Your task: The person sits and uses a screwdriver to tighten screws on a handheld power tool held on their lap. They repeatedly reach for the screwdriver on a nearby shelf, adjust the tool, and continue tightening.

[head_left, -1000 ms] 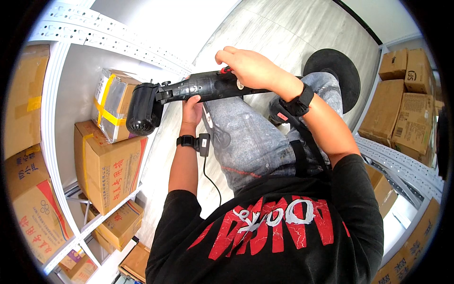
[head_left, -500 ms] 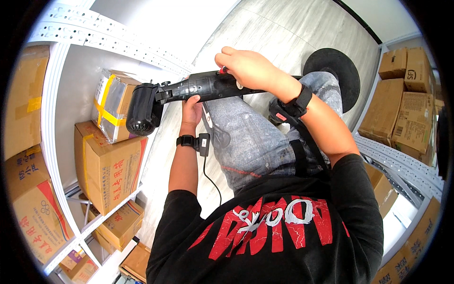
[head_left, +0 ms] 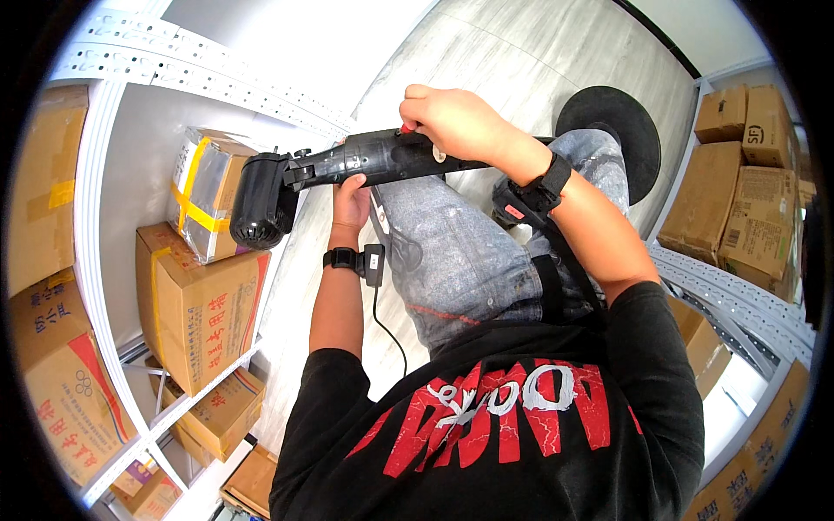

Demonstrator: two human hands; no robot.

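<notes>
A black pedestal fan body (head_left: 373, 158) without blades lies across the space in front of me, over my thighs. Its rounded motor housing (head_left: 261, 204) points left; its pole runs right toward a flat round black base (head_left: 612, 139). My left hand (head_left: 351, 204) grips the body from below near the motor end, thumb on the near side and fingers mostly hidden behind it. My right hand (head_left: 439, 115) is closed above the middle of the body, pinching a small red thing (head_left: 405, 129) against it. Most of that red thing is covered by my fingers.
White metal shelving with cardboard boxes (head_left: 204, 304) stands close on the left, near the motor housing. A taped grey-and-brown box (head_left: 208, 191) sits directly behind it. More boxes (head_left: 712, 195) fill shelves at the right. Pale wood-look floor (head_left: 486, 52) lies ahead.
My right hand has shifted slightly right and up along the fan body, the red thing with it. My left hand and the fan look almost unmoved.
</notes>
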